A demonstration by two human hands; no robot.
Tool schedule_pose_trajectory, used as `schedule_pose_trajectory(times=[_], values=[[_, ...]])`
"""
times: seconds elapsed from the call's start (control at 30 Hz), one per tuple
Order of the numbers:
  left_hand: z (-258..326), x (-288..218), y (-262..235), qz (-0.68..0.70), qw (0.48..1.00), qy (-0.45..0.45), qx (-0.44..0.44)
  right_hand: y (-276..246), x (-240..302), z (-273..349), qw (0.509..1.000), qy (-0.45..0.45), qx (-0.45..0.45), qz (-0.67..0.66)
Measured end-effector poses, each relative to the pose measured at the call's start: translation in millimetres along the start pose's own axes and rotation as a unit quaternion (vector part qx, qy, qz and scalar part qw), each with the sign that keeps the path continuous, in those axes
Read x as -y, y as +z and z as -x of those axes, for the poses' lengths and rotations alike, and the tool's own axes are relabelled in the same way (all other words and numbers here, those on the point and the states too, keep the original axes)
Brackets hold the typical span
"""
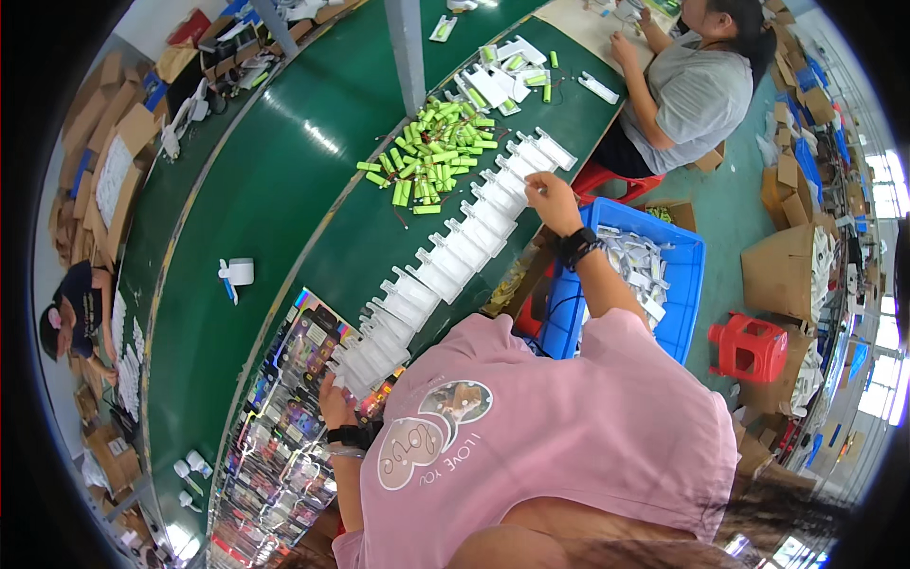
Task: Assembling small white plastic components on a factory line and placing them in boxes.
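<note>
A long slanting row of overlapping white plastic casings (441, 272) lies on the green table, from near my left hand toward the far right. At the row's near left end, my left hand (334, 406) has its fingers apart, with the tips against the last casings. My right hand (554, 201) is beside the row's far part, its fingers bent together in a pinch close to the casing edges. Whatever sits between those fingertips is too small to make out. Beyond the row is a heap of green battery packs (431, 152) with thin wires.
At my right stands a blue bin (682, 294) full of white parts. More casings with batteries (502, 78) lie at the far end, near a seated co-worker (697, 95). A metal post (406, 57) rises by the heap. A red stool (749, 348) stands on the floor.
</note>
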State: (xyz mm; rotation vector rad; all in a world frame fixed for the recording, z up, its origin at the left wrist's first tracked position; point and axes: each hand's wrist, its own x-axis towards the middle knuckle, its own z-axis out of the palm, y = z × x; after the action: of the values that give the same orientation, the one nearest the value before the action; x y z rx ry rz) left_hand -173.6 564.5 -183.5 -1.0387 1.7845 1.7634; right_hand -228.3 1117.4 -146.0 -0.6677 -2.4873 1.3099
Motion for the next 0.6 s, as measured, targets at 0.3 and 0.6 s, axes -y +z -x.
schedule_pose_trajectory(times=[0.3,0.6], values=[[25,-22,30,-0.015,0.998,-0.038,0.051,15,3,79,0.997,0.076,0.000,0.001],[15,-1,21,-0.032,0.999,-0.031,0.017,82,74,137,0.941,-0.277,0.186,0.053]])
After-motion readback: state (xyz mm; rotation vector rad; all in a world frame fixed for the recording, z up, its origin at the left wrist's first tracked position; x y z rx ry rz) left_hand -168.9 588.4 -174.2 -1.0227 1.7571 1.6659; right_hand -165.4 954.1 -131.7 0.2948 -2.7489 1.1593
